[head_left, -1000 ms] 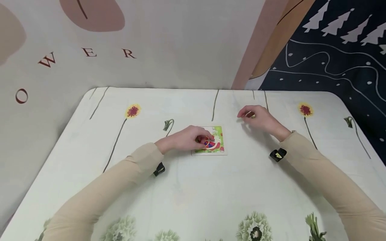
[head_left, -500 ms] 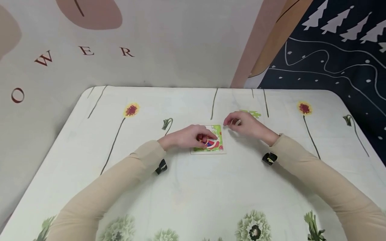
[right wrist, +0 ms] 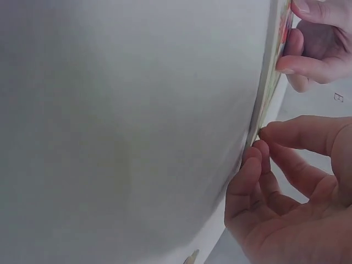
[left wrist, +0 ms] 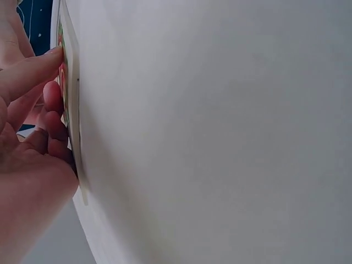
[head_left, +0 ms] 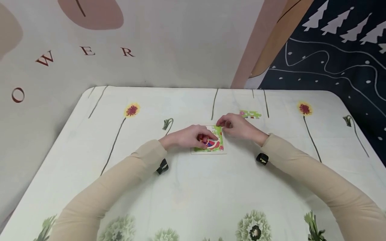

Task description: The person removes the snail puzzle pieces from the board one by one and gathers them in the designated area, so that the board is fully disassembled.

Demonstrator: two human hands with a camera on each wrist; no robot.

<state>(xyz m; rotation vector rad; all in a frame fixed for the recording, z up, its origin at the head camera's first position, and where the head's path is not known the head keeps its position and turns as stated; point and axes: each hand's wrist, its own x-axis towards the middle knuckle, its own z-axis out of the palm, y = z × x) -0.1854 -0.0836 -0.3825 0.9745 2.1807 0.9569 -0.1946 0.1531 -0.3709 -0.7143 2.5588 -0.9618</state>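
- Picture board (head_left: 214, 145), square, pale-rimmed, printed in green, red, blue and white: laid flat on the table (head_left: 193, 187), near its middle, partly covered by the left hand.
- Left hand (head_left: 189, 137): rested on the board from its left side; index fingertip and thumb set against the printed face, the other fingers bent beneath the palm; nothing seen to be grasped.
- Right hand (head_left: 239, 126): placed at the board's far right corner, fingertips brought close together and touching it; whether a piece or only the edge is pinched cannot be told.
- Green cut-out shapes (head_left: 252, 114), touched with pink: left loose on the table, just beyond the right hand and apart from the board; exact count not discernible.
- Beige sleeves (head_left: 114, 180): worn on both arms; a small black device (head_left: 262, 158) carried below each cuff.
- Table covering: white, printed with flowers and stems.
- Backdrop: pale wall cloth (head_left: 181, 50), lettered O, W, E, R; dark cloth (head_left: 340, 73) at right, patterned with pale trees, lines and dots.
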